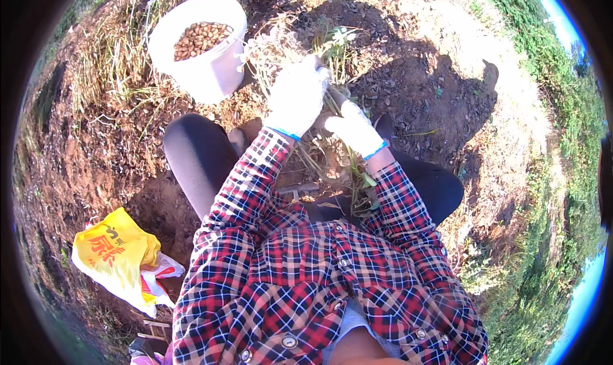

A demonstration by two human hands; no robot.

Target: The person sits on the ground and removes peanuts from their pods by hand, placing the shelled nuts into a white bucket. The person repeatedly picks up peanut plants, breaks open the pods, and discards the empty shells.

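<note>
Both hands wear white knit gloves with blue cuffs. My left hand (297, 97) is closed at the pale, tangled root end of a peanut plant (275, 46); glare hides its fingers. Lower and to the right, my right hand (357, 128) grips the plant's stems, its thumb pointing left. Leafy stems (355, 185) trail down between my forearms to my lap. Beyond my left knee stands a white plastic bucket (210, 75), its wire handle at the far rim. Unshelled peanuts (201, 39) lie inside it.
A yellow and white plastic bag (117, 257) bearing writing lies on the soil at my left. Dry grass (98, 73) surrounds the bucket's left side. Green leaves (342, 42) stand beyond my hands. Green vegetation (550, 54) lines the right edge. Something pink (151, 359) shows at bottom left.
</note>
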